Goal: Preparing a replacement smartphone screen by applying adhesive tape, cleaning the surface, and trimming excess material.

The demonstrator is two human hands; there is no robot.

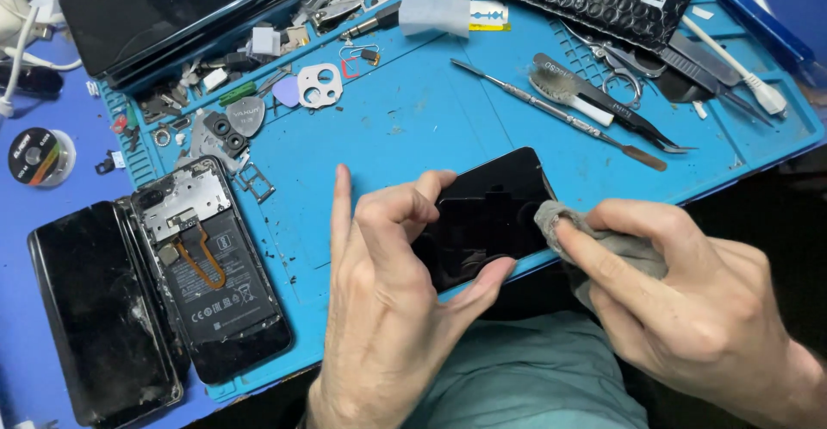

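My left hand [388,300] grips a glossy black phone screen panel [487,214] by its edges, thumb under the near edge and fingers curled over the top left corner. It is held just above the front edge of the blue work mat [413,119]. My right hand [680,300] pinches a small grey cloth [560,218] and presses it against the panel's right edge.
On the left lie an opened phone body [211,265] with exposed battery and an orange flex cable, and a cracked black back cover [99,308]. Tweezers [637,123], a metal spudger [560,115], scissors [624,71], small parts and a camera bezel [320,84] are scattered at the back. A dark tablet [172,7] sits top left.
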